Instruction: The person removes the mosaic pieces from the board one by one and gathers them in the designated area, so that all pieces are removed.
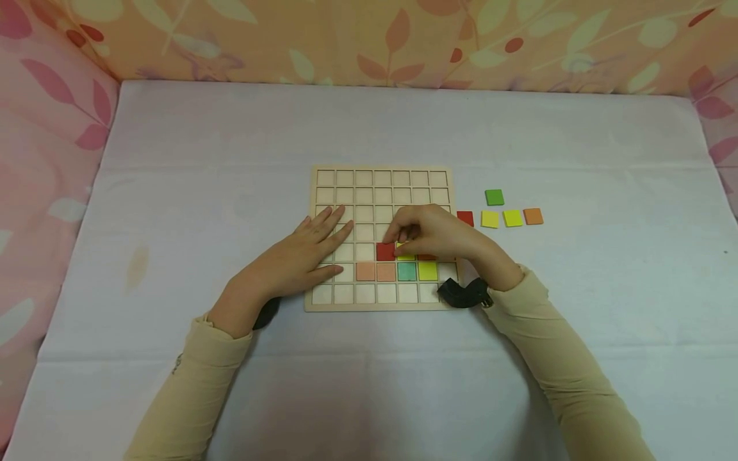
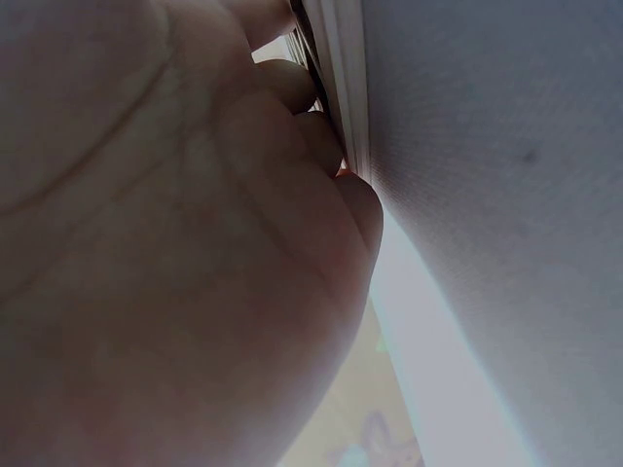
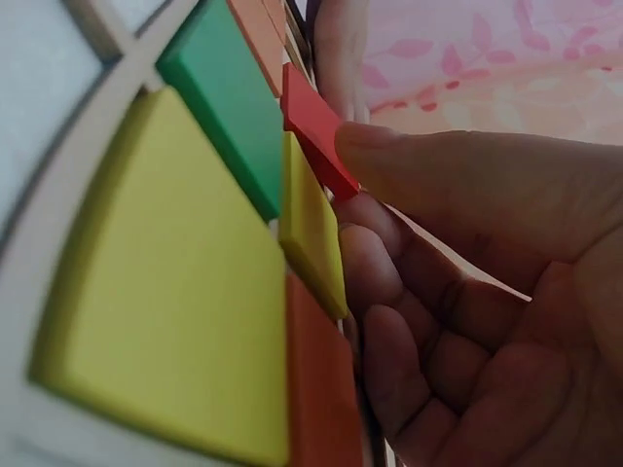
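A wooden grid board point(image 1: 364, 231) lies on the white-covered table. My left hand point(image 1: 300, 256) rests on its left side with fingers spread; in the left wrist view the palm fills much of the picture. Between thumb and fingertips, my right hand point(image 1: 441, 234) pinches a red tile point(image 3: 316, 131) at a cell of the board. Beside it sit a yellow tile point(image 3: 311, 229) and an orange tile point(image 3: 321, 379), partly hidden by the hand from above. The row nearer me holds two peach tiles point(image 1: 366, 271), a green tile point(image 1: 407, 271) and a yellow tile point(image 1: 428, 271).
Right of the board lie a red tile point(image 1: 464, 218), a green tile point(image 1: 494, 197), two yellow tiles point(image 1: 490, 219) and an orange tile point(image 1: 533, 216). A patterned cloth point(image 1: 369, 41) stands along the table's back. Black wrist straps point(image 1: 464, 294) sit close to the board.
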`<state>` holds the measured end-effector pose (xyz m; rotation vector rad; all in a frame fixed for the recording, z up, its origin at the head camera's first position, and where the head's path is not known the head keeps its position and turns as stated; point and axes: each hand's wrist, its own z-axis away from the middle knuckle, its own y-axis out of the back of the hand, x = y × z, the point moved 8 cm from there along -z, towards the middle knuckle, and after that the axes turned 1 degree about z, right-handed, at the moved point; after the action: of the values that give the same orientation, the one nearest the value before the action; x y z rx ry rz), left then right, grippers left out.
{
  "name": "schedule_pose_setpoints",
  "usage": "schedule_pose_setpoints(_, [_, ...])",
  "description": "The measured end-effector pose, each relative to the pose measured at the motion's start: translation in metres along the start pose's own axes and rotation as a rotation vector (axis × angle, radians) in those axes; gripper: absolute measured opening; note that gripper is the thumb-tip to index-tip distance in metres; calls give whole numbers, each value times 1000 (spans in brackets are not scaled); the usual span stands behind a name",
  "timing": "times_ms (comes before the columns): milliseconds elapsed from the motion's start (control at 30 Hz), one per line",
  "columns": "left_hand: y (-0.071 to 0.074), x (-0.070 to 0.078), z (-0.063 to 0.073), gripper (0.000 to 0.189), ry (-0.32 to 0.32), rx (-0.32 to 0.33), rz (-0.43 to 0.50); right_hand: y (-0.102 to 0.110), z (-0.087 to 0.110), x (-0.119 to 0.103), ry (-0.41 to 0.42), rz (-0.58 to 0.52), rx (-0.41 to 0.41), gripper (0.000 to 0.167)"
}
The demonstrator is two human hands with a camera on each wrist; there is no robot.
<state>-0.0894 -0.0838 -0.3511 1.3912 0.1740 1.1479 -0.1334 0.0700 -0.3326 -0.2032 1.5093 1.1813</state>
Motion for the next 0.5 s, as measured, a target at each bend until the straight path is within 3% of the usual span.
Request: schedule_pose_setpoints(500, [1, 1, 1, 71, 2, -2, 2, 1, 0, -1, 32, -23, 14, 13])
